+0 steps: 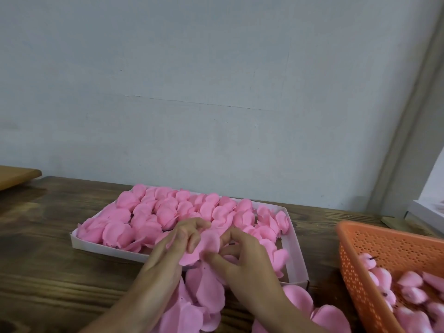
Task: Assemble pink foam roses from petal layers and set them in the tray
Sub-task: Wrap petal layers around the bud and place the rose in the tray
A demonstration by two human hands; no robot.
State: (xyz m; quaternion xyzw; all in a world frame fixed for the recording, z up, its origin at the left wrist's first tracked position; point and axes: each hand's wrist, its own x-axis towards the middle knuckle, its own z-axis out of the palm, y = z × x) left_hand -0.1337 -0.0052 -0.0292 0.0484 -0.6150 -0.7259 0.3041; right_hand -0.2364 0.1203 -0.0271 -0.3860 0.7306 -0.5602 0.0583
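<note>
Left grip (179,241), right grip (242,259) pinch petal layer (207,243).

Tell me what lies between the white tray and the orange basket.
In the head view, only bare wooden table separates the white tray from the orange basket; loose pink petals lie nearer the camera, off that strip.

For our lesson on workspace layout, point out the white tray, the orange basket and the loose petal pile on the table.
white tray (105,248): head view, on its front wall.
orange basket (384,246): head view, on its perforated inner wall.
loose petal pile (206,292): head view, on a large petal between the wrists.
</note>
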